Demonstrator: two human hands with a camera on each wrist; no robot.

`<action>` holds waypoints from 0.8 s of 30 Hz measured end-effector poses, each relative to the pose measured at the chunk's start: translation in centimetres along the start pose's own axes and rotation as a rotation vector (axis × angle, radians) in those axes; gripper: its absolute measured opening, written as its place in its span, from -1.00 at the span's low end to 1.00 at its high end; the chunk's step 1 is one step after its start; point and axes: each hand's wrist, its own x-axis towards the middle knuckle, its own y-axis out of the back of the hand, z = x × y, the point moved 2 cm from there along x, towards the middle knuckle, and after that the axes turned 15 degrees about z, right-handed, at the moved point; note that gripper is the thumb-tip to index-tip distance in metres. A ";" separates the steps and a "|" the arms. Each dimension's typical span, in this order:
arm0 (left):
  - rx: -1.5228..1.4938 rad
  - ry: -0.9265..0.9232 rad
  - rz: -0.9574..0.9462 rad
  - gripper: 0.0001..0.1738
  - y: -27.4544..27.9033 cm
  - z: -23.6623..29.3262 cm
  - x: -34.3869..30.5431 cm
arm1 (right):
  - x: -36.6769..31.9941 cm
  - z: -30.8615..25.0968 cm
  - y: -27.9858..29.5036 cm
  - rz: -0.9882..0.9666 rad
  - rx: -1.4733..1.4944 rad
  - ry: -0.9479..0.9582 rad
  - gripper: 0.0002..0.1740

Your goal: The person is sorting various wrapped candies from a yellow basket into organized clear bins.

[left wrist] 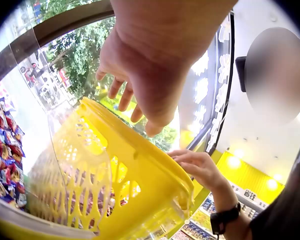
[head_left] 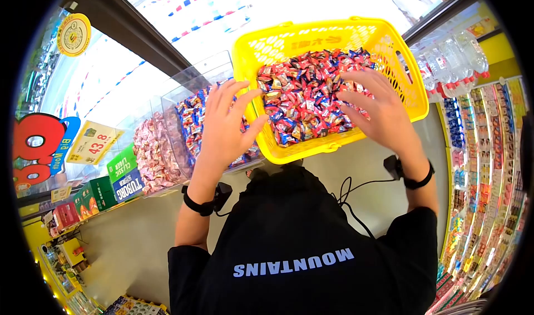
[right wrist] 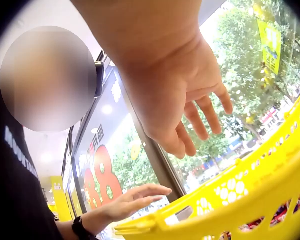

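A yellow plastic basket (head_left: 411, 87) with perforated walls holds a broad heap of small wrapped candies (head_left: 303, 95) in red, blue and gold. Over its left rim, my left hand (head_left: 222, 128) spreads its fingers, holding nothing. On the other side, my right hand (head_left: 381, 112) hovers above the candies inside the right wall, fingers loosely bent and nothing in them. The left wrist view has the left hand (left wrist: 145, 75) above the basket's rim. In the right wrist view, the right hand (right wrist: 175, 95) hangs with fingers apart over the basket.
Left of the basket, a clear bin holds red-and-blue candies (head_left: 192, 120) beside pink-wrapped ones (head_left: 156, 153). Drink cartons (head_left: 127, 178) and a price sign (head_left: 93, 142) stand further left. Plastic bottles (head_left: 453, 62) and stocked shelves (head_left: 484, 165) line the right. Windows rise behind.
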 end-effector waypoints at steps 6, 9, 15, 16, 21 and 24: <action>-0.140 0.086 -0.019 -0.45 -2.5 1.6 -1.2 | 3.9 3.0 -4.1 -0.257 0.070 0.098 -0.80; -0.018 0.066 0.001 -0.43 -2.5 1.8 -1.4 | 4.7 4.2 -8.2 -0.525 0.044 0.138 -0.75; 0.050 0.135 -0.081 -0.48 -3.6 0.9 -2.6 | 1.6 8.3 -15.6 -0.981 -0.093 0.110 -0.64; 0.053 0.142 -0.095 -0.49 -3.7 0.9 -2.7 | 1.2 8.6 -16.3 -0.992 -0.141 0.142 -0.59; 0.042 0.178 -0.092 -0.48 -3.4 1.2 -2.6 | -0.8 9.0 -18.1 -0.909 -0.249 0.276 -0.53; 0.049 0.183 -0.087 -0.48 -3.5 1.3 -2.5 | -0.8 8.4 -18.0 -0.843 -0.302 0.380 -0.59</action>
